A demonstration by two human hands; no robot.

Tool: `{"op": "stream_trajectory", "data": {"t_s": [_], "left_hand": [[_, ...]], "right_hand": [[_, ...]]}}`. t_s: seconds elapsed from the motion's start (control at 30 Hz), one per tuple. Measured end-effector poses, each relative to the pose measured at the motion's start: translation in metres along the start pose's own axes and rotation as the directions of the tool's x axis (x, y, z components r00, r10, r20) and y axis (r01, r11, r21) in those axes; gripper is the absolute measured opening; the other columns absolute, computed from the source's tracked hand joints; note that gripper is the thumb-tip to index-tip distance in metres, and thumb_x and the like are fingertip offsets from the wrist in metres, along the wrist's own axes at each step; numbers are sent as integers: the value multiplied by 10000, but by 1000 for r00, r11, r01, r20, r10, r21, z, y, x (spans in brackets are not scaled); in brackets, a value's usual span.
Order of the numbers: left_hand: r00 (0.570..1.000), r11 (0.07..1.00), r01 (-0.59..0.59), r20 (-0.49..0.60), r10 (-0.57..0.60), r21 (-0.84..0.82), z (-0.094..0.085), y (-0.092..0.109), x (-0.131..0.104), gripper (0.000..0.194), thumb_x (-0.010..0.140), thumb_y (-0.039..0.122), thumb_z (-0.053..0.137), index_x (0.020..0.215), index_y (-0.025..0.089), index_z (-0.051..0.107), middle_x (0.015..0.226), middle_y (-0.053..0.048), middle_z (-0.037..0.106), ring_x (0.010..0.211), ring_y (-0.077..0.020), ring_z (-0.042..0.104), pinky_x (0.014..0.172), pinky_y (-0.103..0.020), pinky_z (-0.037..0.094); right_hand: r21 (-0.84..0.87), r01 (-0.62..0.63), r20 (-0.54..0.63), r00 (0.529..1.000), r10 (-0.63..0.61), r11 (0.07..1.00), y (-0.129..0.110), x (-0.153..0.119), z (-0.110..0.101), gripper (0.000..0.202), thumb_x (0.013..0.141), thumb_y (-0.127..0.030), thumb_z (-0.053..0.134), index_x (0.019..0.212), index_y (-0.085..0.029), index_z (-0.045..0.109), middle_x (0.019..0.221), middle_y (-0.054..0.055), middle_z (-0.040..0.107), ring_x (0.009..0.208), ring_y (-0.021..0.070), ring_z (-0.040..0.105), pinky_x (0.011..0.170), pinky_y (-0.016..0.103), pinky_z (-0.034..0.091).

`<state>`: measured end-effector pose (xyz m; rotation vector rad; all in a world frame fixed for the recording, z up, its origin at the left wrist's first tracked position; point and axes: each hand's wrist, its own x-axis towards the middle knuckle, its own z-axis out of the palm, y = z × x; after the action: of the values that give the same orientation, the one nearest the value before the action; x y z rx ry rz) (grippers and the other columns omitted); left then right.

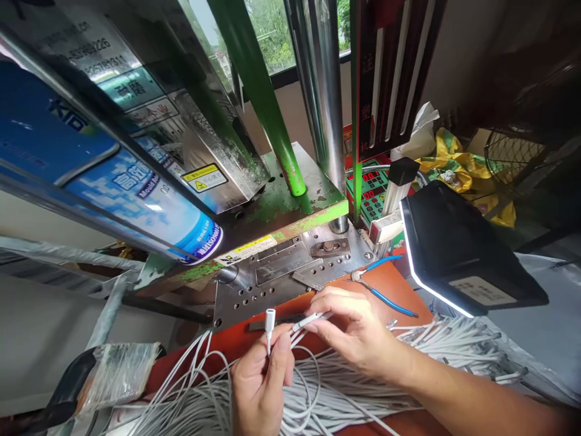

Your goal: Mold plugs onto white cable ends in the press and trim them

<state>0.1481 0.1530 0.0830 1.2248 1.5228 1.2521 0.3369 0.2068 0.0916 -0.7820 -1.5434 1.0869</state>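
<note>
Pinching a cable (269, 344) just below an upright white plug (270, 318) with the left hand (261, 381), and gripping a second white plug (305, 322) between thumb and finger of the right hand (358, 327), above heaped cables (336, 396). Best to hold both lightly without bending the cable sharply (probably easy to kink), away from the metal plate (227, 313) and blue-handled pliers (358, 277).

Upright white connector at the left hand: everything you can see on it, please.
The white connector is a small, slim, smooth piece, plastic by its look, with a dark oval opening in its top end. Below the body it narrows to a thin white neck, which the left hand pinches between thumb and index finger. It stands nearly upright, open end up, in front of the drilled metal plate. Nothing is seen plugged into it. Whether the opening holds contacts is too small to tell.
</note>
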Motion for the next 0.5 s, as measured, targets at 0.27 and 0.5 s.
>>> {"op": "stream_trajectory", "data": {"t_s": [0.27, 0.5], "left_hand": [[969, 988, 143, 209, -129, -52, -8, 1, 3, 526, 957, 596, 631, 1135, 125, 785, 463, 78, 330, 424, -81, 277, 468, -235, 199], [934, 968, 237, 295, -203, -84, -17, -2, 8, 537, 971, 579, 626, 1204, 107, 738, 464, 81, 358, 438, -78, 285, 485, -230, 212]], "right_hand": [[43, -168, -41, 985, 170, 985, -1, -1, 5, 199, 990, -360, 687, 861, -212, 715, 794, 16, 692, 733, 155, 613, 686, 275, 482], [287, -413, 70, 909, 412, 864, 9, 1, 5, 391, 930, -575, 718, 803, -205, 714, 739, 17, 689, 677, 164, 610, 648, 289, 497]]}}
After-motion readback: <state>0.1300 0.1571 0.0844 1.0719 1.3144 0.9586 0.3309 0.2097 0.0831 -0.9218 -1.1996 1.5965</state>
